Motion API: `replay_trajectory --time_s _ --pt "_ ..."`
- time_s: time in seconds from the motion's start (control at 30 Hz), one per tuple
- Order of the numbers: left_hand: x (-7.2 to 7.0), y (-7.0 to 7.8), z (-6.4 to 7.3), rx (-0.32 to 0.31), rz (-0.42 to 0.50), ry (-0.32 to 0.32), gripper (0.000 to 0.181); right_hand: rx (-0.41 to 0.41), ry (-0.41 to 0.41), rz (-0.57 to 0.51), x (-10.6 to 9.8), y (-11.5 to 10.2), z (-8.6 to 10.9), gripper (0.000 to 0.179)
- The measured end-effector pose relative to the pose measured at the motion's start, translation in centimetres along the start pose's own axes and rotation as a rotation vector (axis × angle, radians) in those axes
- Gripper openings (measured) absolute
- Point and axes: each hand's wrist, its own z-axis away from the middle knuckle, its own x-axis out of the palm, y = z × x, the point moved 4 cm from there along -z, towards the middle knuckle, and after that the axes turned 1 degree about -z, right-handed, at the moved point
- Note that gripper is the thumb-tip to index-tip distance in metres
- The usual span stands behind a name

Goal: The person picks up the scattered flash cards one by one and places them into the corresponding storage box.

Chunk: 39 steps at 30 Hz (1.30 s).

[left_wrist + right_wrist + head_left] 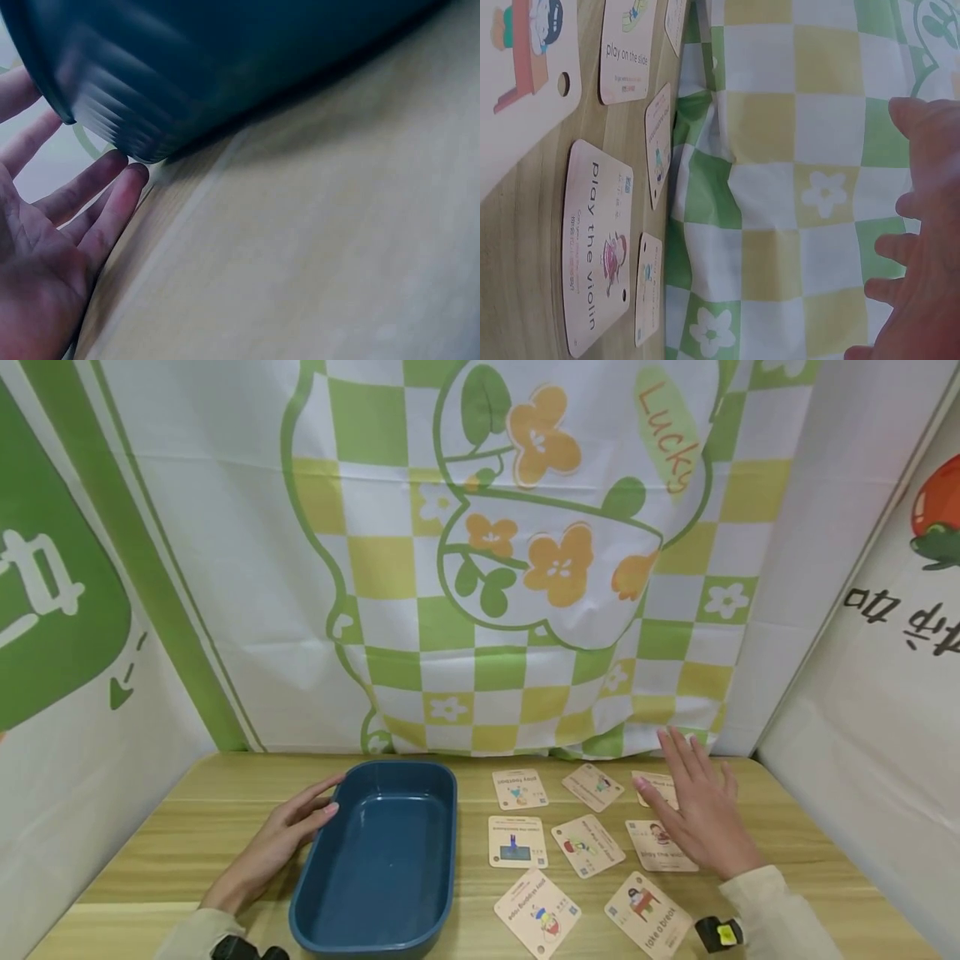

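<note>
My right hand [701,818] holds nothing, its fingers straight and spread, raised over the far right card [662,783]; the violin card [660,852] lies nearer me, its long axis left to right. My left hand [276,837], fingers extended, touches the left rim of the bin [378,864], lengthwise away from me, left of every card.

Smooth, faintly glossy plastic tub [382,868], wood-grain tabletop [183,818], matt paperboard cards [588,846], creased cloth backdrop [525,677]
</note>
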Motion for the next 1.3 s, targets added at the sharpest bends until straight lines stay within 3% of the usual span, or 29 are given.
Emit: replay_trajectory --time_s 0.27,0.57,0.83,1.1,1.3 --pt "-0.2 -0.1 0.0 0.013 -0.019 0.009 0.054 0.009 -0.004 -0.016 -0.4 0.5 -0.2 0.076" --pt "-0.3 -0.1 0.1 -0.002 -0.018 0.006 0.055 0.062 -0.077 -0.058 -0.7 1.8 -0.2 0.066" --pt "-0.2 0.0 -0.1 0.003 -0.018 0.003 0.055 0.127 -0.226 -0.099 0.0 3.4 0.1 0.056" --pt "-0.1 0.0 -0.1 -0.001 -0.017 0.001 0.055 0.227 -0.413 -0.165 1.4 5.0 1.0 0.074" --pt "0.1 0.0 0.0 -0.002 -0.019 0.003 0.055 0.238 -0.466 -0.149 2.0 5.6 1.6 0.082"
